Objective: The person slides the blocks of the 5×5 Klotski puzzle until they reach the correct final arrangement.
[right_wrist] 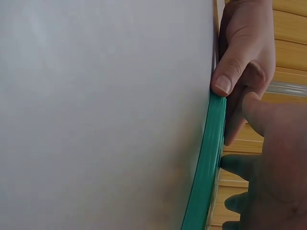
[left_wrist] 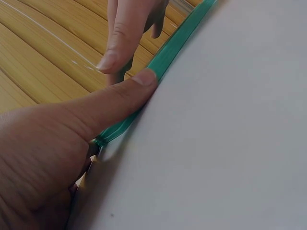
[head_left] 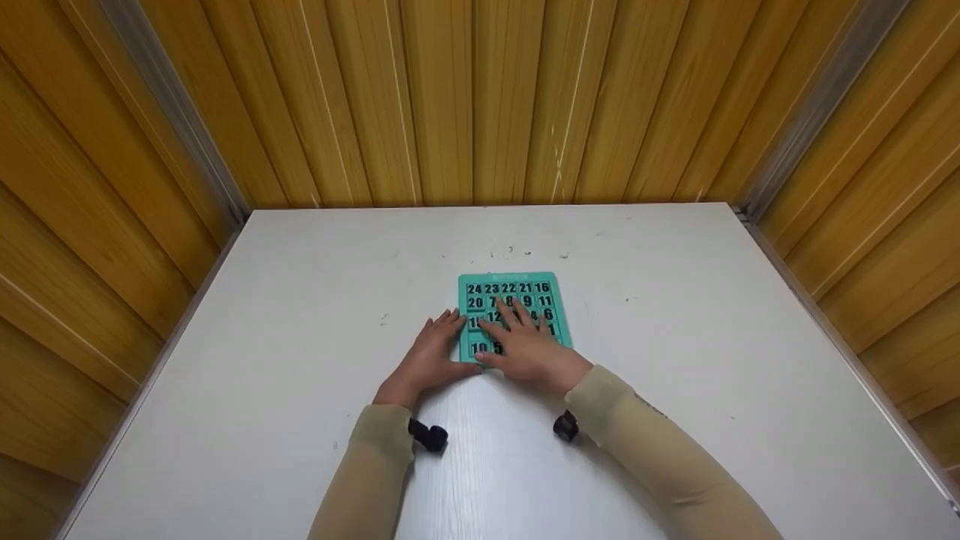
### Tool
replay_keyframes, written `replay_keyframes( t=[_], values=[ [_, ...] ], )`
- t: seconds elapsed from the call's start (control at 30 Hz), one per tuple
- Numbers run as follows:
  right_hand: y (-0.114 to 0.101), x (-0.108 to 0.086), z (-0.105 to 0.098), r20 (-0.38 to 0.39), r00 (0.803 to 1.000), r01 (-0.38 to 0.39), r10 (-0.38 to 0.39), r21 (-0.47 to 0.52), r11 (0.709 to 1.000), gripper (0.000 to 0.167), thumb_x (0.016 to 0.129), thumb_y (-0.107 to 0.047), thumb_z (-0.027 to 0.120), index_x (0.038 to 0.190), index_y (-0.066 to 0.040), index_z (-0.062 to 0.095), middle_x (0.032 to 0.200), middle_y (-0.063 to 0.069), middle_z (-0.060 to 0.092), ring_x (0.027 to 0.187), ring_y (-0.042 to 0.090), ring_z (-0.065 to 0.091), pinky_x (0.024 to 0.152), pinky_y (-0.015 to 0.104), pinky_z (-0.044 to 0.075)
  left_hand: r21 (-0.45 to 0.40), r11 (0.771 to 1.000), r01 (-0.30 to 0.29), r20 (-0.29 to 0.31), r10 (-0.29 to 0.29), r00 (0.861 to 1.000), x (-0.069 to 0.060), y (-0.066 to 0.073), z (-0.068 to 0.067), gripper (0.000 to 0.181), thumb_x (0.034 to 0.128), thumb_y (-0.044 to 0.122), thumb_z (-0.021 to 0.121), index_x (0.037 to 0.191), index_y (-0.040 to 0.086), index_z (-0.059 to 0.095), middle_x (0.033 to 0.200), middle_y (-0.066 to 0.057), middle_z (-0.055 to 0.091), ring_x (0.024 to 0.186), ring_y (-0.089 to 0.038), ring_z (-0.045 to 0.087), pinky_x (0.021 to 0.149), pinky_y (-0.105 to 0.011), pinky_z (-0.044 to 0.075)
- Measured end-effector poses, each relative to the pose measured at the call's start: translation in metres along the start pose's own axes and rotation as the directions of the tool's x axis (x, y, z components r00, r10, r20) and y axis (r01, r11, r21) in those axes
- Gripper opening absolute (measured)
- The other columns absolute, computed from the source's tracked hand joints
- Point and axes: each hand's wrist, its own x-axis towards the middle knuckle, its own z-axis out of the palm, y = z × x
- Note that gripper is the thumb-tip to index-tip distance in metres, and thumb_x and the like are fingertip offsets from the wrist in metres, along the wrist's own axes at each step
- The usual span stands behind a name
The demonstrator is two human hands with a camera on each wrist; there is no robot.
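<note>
A teal number board (head_left: 527, 295) lies flat on the white tabletop (head_left: 300, 315), near its middle, with both hands on it. Rows of tiles (head_left: 492, 289) with bold black numbers fill its frame; the far row reads 24, 23, 22, 21, 16, and the next begins with 20 and 7, with 8, 9 and 11 further along. Lower down, several numbers are hidden under fingers.

The left hand (head_left: 433, 354) holds the board at its near left corner — thumb against the near edge, fingers bent along the left side. The left wrist view shows the thumb tip resting right on the teal rim. The right hand (head_left: 529, 351) lies over the near part of the board, fingers spread and mostly straight, reaching across the tiles; it grips nothing. Its thumb sits just beside the left thumb at the near edge. Which tiles its fingertips actually touch, I cannot tell.

Both arms wear beige sleeves (head_left: 671, 450), and a small black device (head_left: 429, 436) is strapped at the left wrist, with a matching black unit (head_left: 566, 427) at the right. Beyond the board, a few dark marks (head_left: 527, 253) dot the tabletop. Yellow-brown wood-grain walls (head_left: 435, 97) stand around it on three sides — grey metal posts (head_left: 172, 97) at the corners.
</note>
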Motion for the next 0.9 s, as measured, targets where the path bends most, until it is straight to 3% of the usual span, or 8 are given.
replay_keyframes(
  t=[0.6, 0.9],
  values=[
    [-0.004, -0.017, 0.000, 0.029, 0.999, 0.021, -0.021, 0.021, 1.000, 0.078, 0.098, -0.074, 0.042, 0.163, -0.035, 0.027, 0.176, 0.005, -0.004, 0.162, 0.036, -0.009, 0.128, 0.070, 0.005, -0.026, 1.000, 0.007, -0.004, -0.007, 1.000, -0.001, 0.000, -0.001, 0.099, 0.0807, 0.051, 0.085, 0.157, 0.004, 0.041, 0.167, -0.016, 0.034, 0.160, -0.031, 0.023, 0.135, -0.049, 0.010],
    [-0.002, -0.005, -0.010, 0.019, 1.000, 0.000, 0.000, 0.023, 1.000, 0.073, 0.101, -0.066, 0.045, 0.164, -0.030, 0.029, 0.176, 0.006, -0.003, 0.162, 0.036, -0.007, 0.127, 0.072, 0.005, -0.005, 1.000, -0.012, -0.008, 0.012, 1.000, 0.000, 0.000, 0.000, 0.096, 0.0813, 0.044, 0.087, 0.156, 0.003, 0.042, 0.166, -0.018, 0.036, 0.159, -0.033, 0.026, 0.135, -0.049, 0.012]
  ],
)
